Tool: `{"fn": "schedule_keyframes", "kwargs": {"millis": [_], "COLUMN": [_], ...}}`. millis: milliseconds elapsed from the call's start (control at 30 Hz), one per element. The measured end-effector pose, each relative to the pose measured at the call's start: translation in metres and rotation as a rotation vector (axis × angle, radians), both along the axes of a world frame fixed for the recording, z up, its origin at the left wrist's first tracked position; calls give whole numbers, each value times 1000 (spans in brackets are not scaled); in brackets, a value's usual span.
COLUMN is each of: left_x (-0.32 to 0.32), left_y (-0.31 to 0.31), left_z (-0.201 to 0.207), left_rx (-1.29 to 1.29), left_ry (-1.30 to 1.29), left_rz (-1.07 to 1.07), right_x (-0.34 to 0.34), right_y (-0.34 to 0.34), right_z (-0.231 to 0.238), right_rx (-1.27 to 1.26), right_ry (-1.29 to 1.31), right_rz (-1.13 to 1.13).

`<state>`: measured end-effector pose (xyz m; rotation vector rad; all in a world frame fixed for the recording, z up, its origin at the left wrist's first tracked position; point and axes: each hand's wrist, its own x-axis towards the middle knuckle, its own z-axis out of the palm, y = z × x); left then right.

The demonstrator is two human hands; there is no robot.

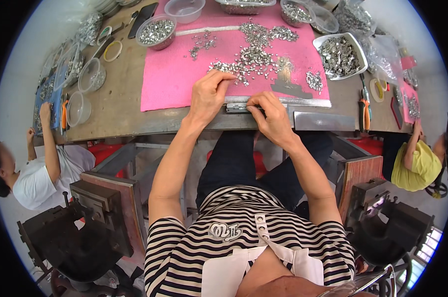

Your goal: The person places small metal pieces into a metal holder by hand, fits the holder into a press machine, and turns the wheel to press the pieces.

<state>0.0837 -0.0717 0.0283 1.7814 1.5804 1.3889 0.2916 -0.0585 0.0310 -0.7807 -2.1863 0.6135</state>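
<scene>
My left hand [209,96] rests on the near edge of a pink mat [172,79], fingers curled, fingertips pinching at small silvery metal parts [251,54] scattered over the mat. My right hand [268,116] grips a small metal holder [239,107] that lies at the table's front edge next to a long metal rail [303,102]. Both hands nearly touch over the holder. What the left fingertips hold is too small to tell.
Clear tubs [156,30] and a white tray [340,55] hold more metal parts. Orange-handled pliers [365,109] lie at the right. Two other people sit at the table, far left [41,171] and far right [416,166]. Dark press machines [93,218] flank my legs.
</scene>
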Motion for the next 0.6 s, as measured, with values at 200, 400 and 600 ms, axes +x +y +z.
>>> {"fn": "schedule_keyframes", "kwargs": {"millis": [200, 400, 600], "left_x": [-3, -4, 0], "left_y": [-22, -28, -31], "left_z": [2, -3, -7], "left_rx": [10, 0, -26], "left_ry": [-84, -68, -100], "left_rz": [81, 97, 50], "right_x": [-5, -7, 7], "right_y": [0, -3, 15], "right_z": [-5, -7, 14], "right_rx": [58, 286, 154], "right_ry": [3, -56, -182], "right_rz": [-27, -64, 124]}}
